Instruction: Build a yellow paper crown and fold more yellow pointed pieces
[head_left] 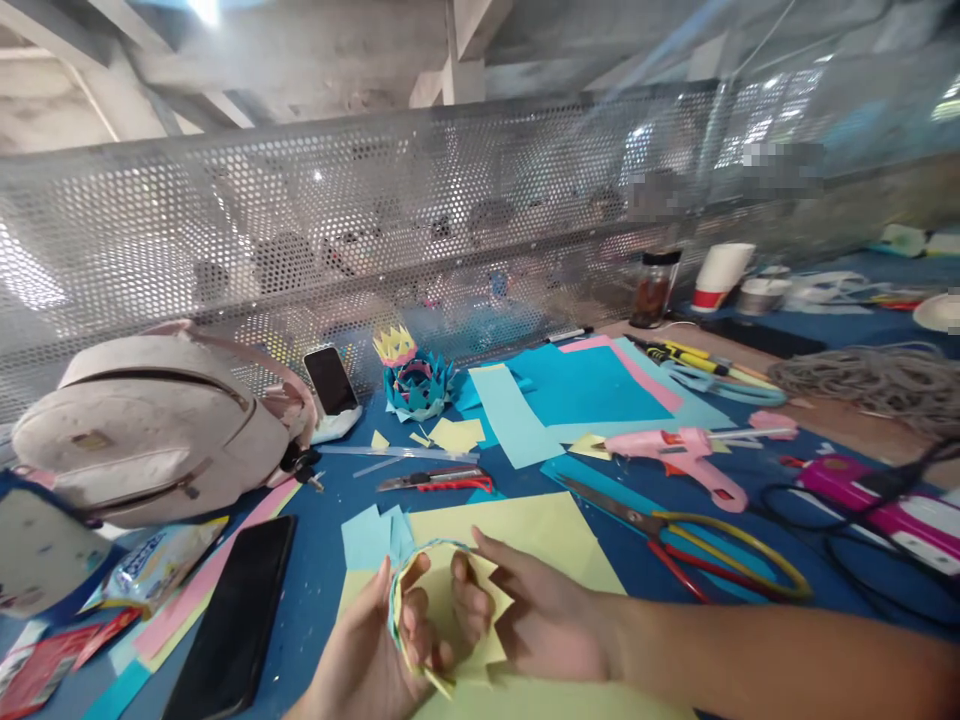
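Low in the middle of the view, my left hand (pixel 375 650) and my right hand (pixel 536 620) both grip a curved paper craft piece (pixel 442 600), yellow with a blue edge and pointed tips. It hovers over a yellow paper sheet (pixel 532 530) on the blue table (pixel 315 580). Small blue paper squares (pixel 371 535) lie just beyond my left fingers. A finished blue paper flower with a yellow crown (pixel 412 375) stands farther back.
A pale backpack (pixel 150 420) sits at the left, with a black phone (pixel 236 620) lying in front of it. Scissors (pixel 675 535), a pink glue gun (pixel 679 455), a utility knife (pixel 435 482), a ruler and coloured sheets (pixel 585 385) lie beyond. A perforated metal screen (pixel 375 220) backs the table.
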